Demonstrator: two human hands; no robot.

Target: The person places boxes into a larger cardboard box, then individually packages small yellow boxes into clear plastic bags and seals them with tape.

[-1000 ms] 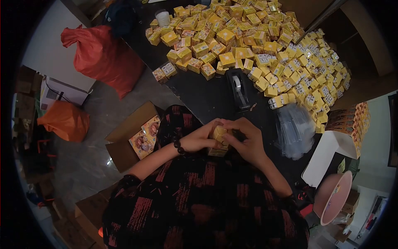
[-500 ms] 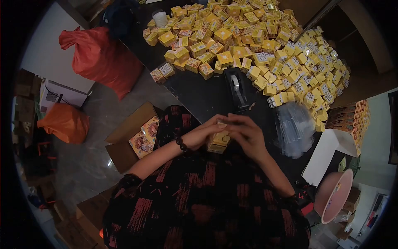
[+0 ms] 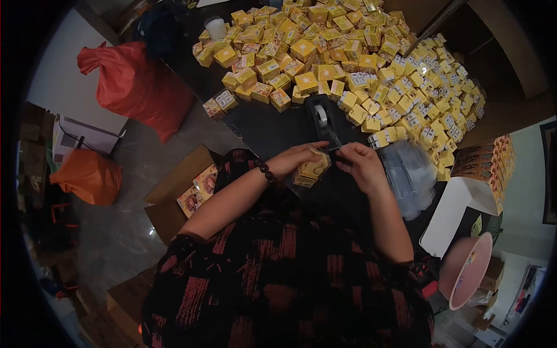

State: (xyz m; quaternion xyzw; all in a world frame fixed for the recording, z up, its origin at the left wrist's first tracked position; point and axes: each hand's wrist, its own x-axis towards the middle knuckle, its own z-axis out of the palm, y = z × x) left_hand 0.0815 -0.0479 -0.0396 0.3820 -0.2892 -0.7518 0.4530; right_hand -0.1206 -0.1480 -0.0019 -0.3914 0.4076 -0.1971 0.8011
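My left hand (image 3: 299, 158) is closed on a small yellow box (image 3: 312, 169) near the table's front edge, just below the black tape dispenser (image 3: 324, 122). To its right, my right hand (image 3: 360, 162) has its thumb and fingers pinched together at the dispenser's near end. What they pinch is too small to make out, though a thin strip seems to show there. The heap of yellow boxes (image 3: 325, 46) covers the back of the table (image 3: 264, 124). A bundle of clear plastic sleeves (image 3: 407, 180) lies to the right of my right hand.
An open carton (image 3: 168, 191) with printed boxes stands at the left, beside red (image 3: 136, 87) and orange bags (image 3: 90, 177) on the floor. To the right are a white display box (image 3: 458, 211) and a pink basin (image 3: 467, 272). A clear cup (image 3: 215, 28) stands at the back.
My hands have moved apart. The right one has gone to the dispenser's near end and now pinches there. The left one still holds the yellow box, which is now tilted and slightly higher.
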